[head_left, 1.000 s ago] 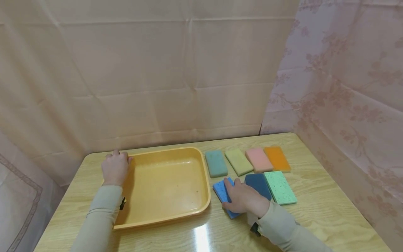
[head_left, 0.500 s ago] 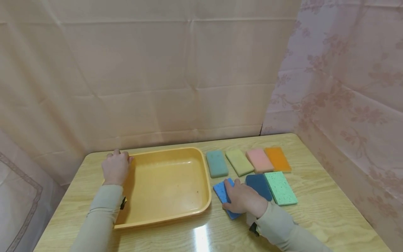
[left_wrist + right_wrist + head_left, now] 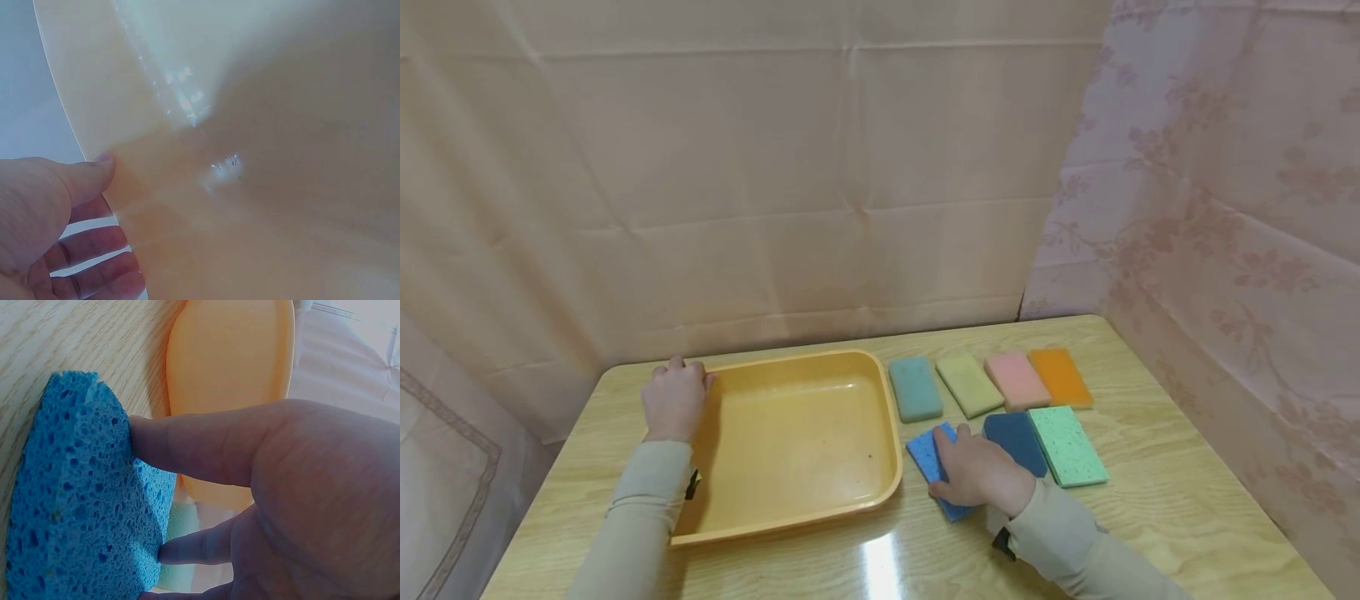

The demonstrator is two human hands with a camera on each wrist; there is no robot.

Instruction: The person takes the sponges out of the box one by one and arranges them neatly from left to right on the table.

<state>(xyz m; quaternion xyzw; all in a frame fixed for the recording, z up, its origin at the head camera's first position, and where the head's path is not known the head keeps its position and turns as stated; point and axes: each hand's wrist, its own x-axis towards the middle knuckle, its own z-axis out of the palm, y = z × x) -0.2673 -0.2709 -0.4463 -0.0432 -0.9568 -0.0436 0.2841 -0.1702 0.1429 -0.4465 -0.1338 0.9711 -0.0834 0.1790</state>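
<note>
On the left, my left hand (image 3: 674,404) grips the rim of a shallow yellow plastic tray (image 3: 790,454). In the left wrist view the thumb (image 3: 94,178) lies over the tray's edge and the other fingers are behind it. Right of the tray, my right hand (image 3: 979,473) rests on a blue sponge (image 3: 927,456) lying on the table. The right wrist view shows the thumb (image 3: 187,440) and another fingertip touching the upper face of this porous sponge (image 3: 69,487), fairly straight and spread. Part of the sponge is hidden under the hand.
Beside the right hand lie a dark blue sponge (image 3: 1017,442) and a mint green one (image 3: 1068,446). Behind them runs a row: teal (image 3: 916,390), yellow-green (image 3: 970,385), pink (image 3: 1018,380) and orange (image 3: 1062,377) sponges. Curtains stand behind the wooden table (image 3: 820,567).
</note>
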